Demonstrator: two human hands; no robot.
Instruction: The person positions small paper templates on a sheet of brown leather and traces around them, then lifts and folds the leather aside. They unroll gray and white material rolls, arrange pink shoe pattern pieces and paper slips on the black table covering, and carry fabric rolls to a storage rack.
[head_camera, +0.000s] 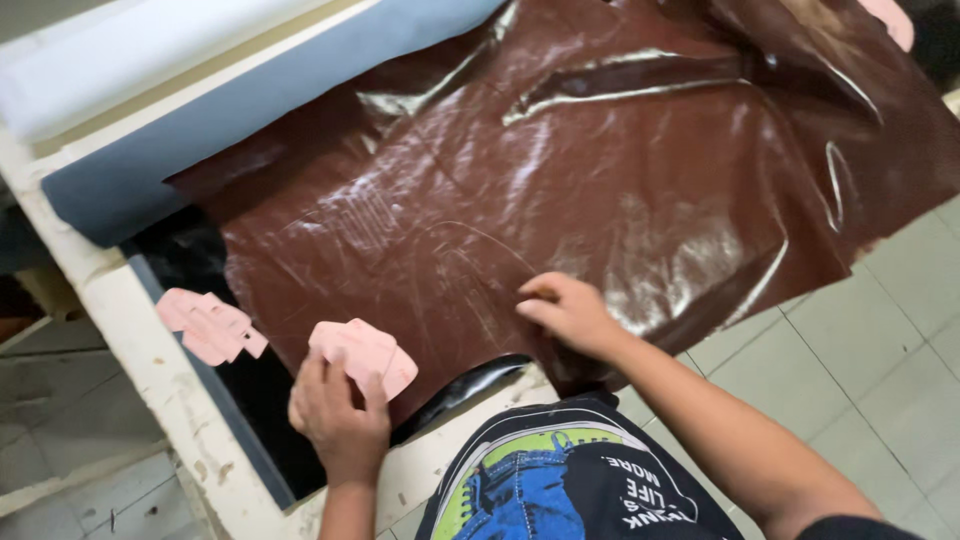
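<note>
A large glossy brown leather sheet (600, 190) lies wrinkled over the worktable. My left hand (338, 420) grips a pink pattern template (368, 352) at the sheet's near edge. My right hand (568, 310) rests on the leather a little to the right, fingers curled and pressing down on it; I cannot see anything held in it. Faint traced outlines show on the leather between the two hands.
Other pink templates (208, 325) lie on black material (180, 255) at the left. A grey roll (230, 120) and a white roll (120, 50) lie along the table's far side. The cream table frame (150, 370) runs along the left; a tiled floor (870, 340) is on the right.
</note>
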